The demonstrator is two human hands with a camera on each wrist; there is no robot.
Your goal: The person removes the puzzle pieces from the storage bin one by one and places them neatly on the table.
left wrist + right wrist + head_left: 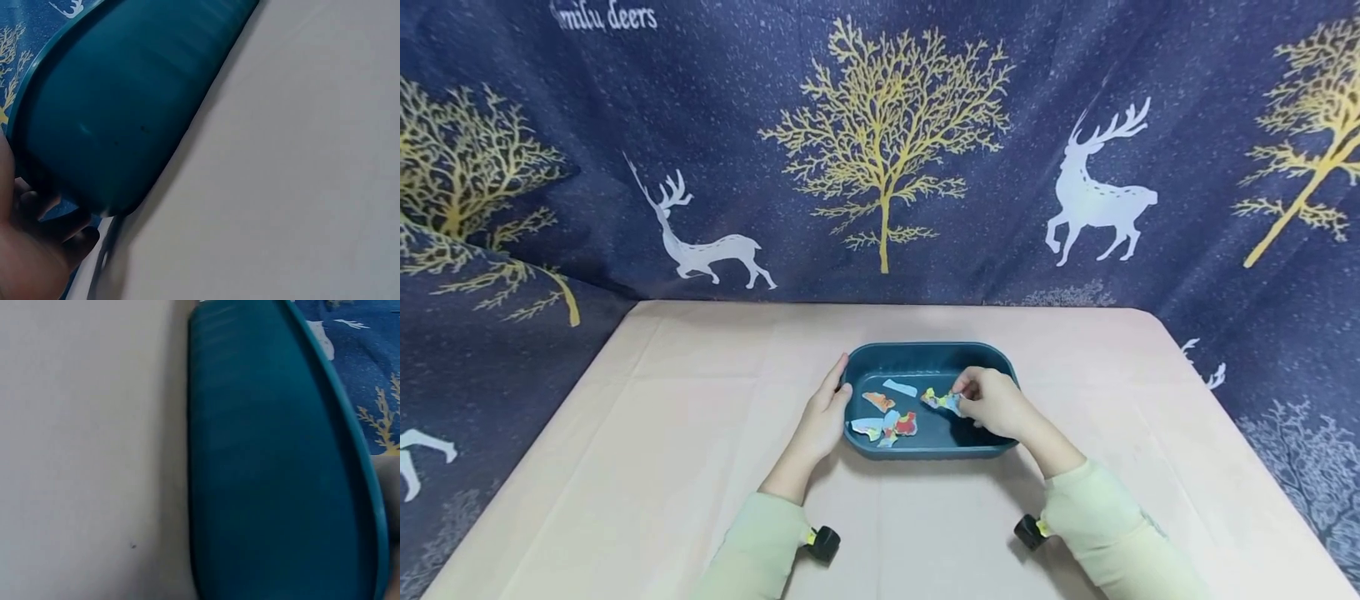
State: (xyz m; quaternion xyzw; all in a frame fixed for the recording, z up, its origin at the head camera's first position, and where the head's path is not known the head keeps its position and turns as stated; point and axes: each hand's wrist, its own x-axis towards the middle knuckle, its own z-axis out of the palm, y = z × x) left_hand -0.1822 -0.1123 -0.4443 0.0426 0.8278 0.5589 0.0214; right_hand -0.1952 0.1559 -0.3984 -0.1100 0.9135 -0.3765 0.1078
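Note:
A dark teal plastic tub [932, 452] with rounded corners stands on the table. My left hand [824, 417] holds its left end, thumb at the rim and fingers along the outer wall; the left wrist view shows these fingers bent beside the tub's end [125, 112]. Over the tub's right half, my right hand [998, 404] pinches a torn scrap of colourful paper [941, 401] between thumb and fingers. Several other scraps lie inside on the left: an orange one [878, 402], a pale blue strip [900, 387] and an overlapping group [887, 426]. The right wrist view shows mostly the tub's outer wall [275, 456].
A pale pink cloth covers the table [662, 467]. Behind it hangs a navy curtain [722, 108] printed with deer and golden trees. A small black camera [824, 545] is strapped at the left wrist, another camera [1029, 532] at the right.

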